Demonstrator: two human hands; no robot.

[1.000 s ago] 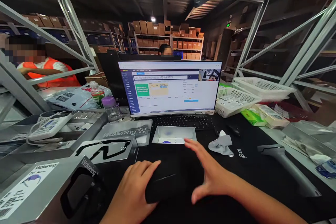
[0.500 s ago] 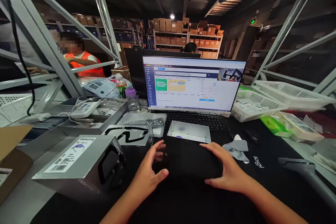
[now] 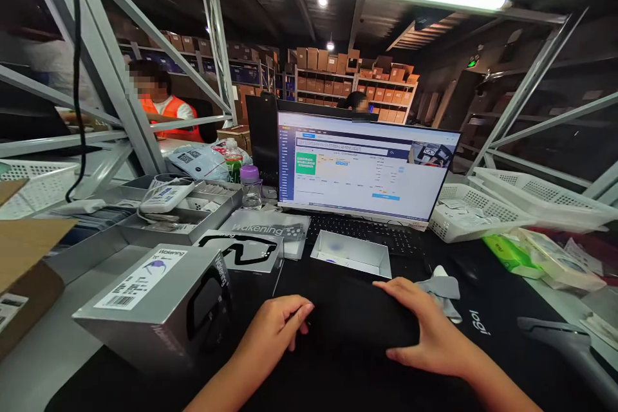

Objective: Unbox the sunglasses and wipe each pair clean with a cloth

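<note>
In front of me lies a black case point(image 3: 360, 312), hard to tell from the black mat around it. My right hand point(image 3: 427, 331) grips its right end, thumb at the near side and fingers over the far edge. At the case's left end, my left hand point(image 3: 277, 331) is closed, thumb and forefinger pressed together; what they pinch is hidden. Just beyond the case stands an open grey box part point(image 3: 383, 261). A grey cloth point(image 3: 447, 288) lies past my right hand. The silver Wakening box point(image 3: 149, 299) stands left of my left hand.
Behind the keyboard point(image 3: 342, 226) stands a monitor point(image 3: 357, 174). White baskets point(image 3: 483, 209) and a handheld scanner point(image 3: 555, 335) are at the right. A flatter printed box point(image 3: 241, 251) and a purple-capped bottle point(image 3: 250, 187) stand left. A person in an orange vest point(image 3: 176, 117) sits beyond the rack.
My left hand has gone from spread fingers to a closed pinch at the case's left end. My right hand keeps its grip. The view has tilted upward slightly.
</note>
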